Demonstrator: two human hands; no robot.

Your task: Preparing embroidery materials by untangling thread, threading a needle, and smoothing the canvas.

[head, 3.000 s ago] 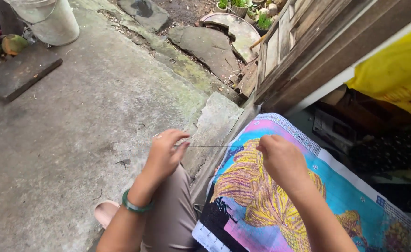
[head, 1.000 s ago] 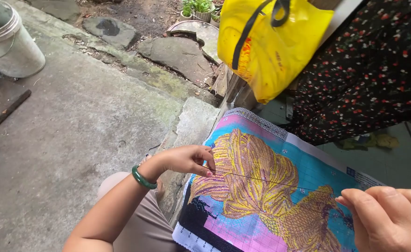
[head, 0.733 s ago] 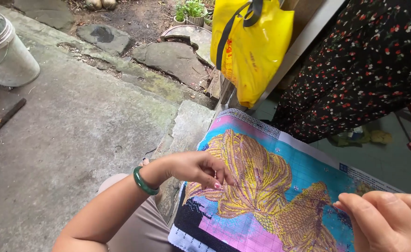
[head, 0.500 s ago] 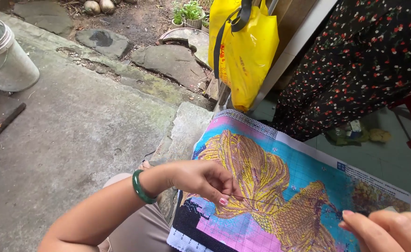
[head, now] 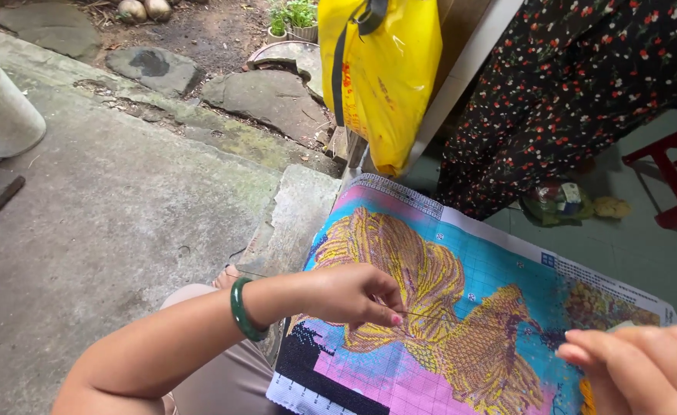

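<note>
At the far left a pale bucket point(head: 0, 107) stands on the concrete. Nearer, the left hand point(head: 350, 293), with a green bangle point(head: 242, 309) on its wrist, pinches a thin thread point(head: 461, 317) just above the cloth point(head: 461, 307). The cloth lies on the lap, its yellow fish mostly stitched; the far right part looks less filled. The right hand point(head: 645, 369), well apart, has fingers bunched, on what I cannot tell

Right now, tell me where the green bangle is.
In the head view, the green bangle sits on the left wrist, lower centre-left, just left of the cross-stitch canvas that the left hand rests on.
</note>
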